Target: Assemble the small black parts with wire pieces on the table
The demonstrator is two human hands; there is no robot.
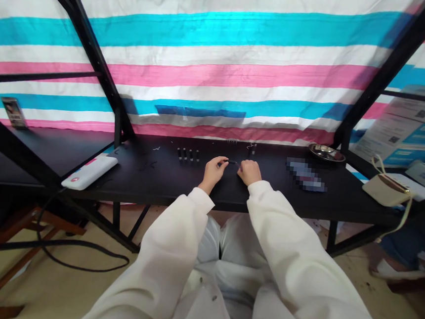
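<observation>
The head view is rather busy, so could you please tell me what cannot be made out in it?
All in the head view:
Dark piece: detail too small; one end covered by the left hand.
Right hand: grip hidden by the back of the hand itself.
Pixelated item: identity masked by pixelation.
Boxes: print too small; cut off by the right picture edge.

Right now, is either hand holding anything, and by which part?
The left hand pinches a small, slim, dark rod-shaped piece by its left end; whether the right hand grips anything is unclear.
</observation>
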